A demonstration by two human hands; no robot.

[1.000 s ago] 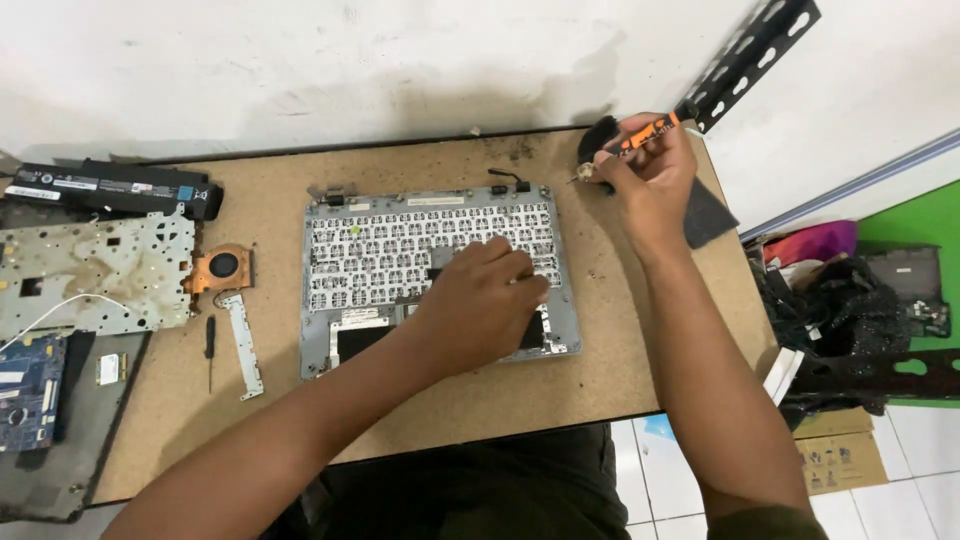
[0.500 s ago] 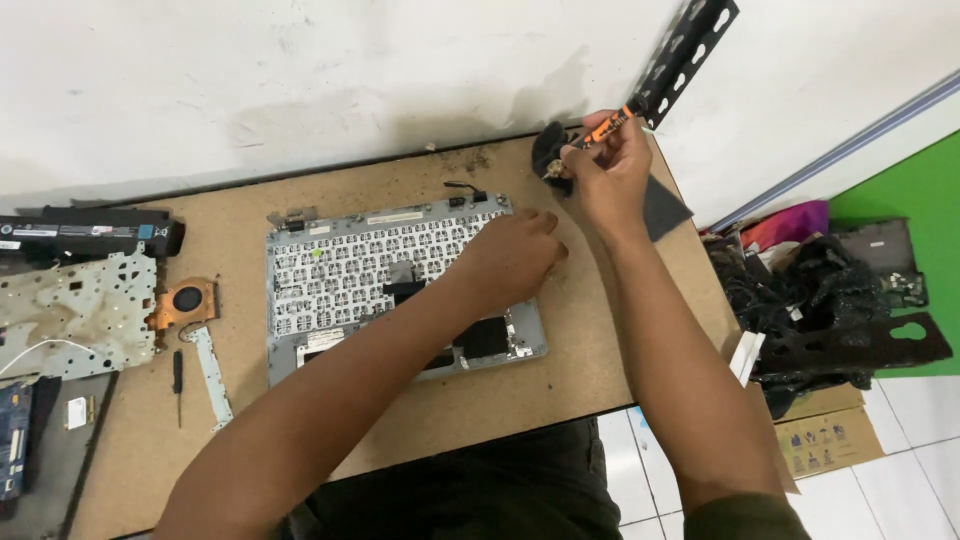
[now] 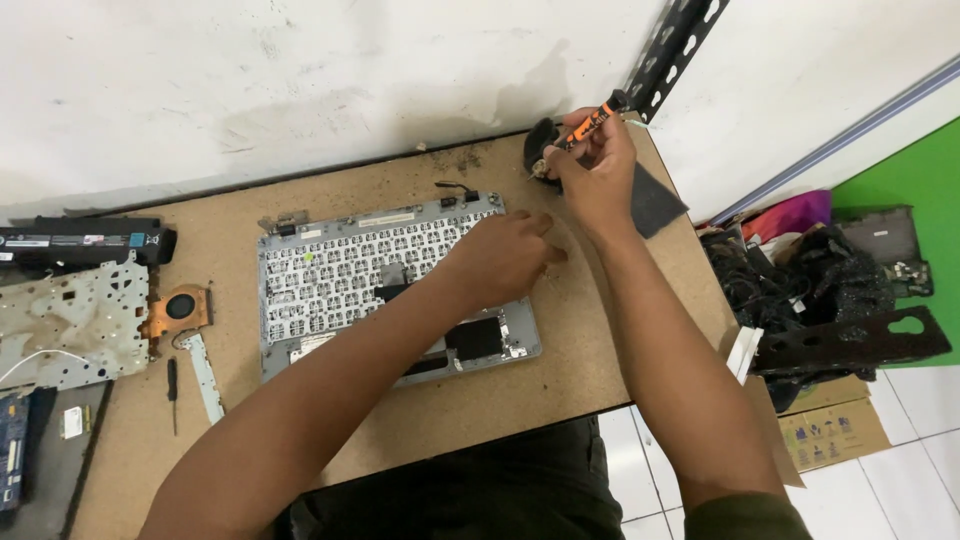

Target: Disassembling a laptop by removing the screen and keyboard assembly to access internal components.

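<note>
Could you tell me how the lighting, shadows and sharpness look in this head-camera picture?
In the head view the light is soft and even, with no strong glare; a faint shadow falls on the white wall above the right hand. The keyboard frame and left hand are fairly sharp, while the orange screwdriver tip is too small to resolve. The straight desk edges bow slightly, a wide-angle effect.

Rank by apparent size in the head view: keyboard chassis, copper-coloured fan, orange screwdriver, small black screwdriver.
1. Keyboard chassis, by far.
2. Copper-coloured fan.
3. Orange screwdriver and small black screwdriver: too alike to rank; the orange one is partly hidden in the right hand.
</note>
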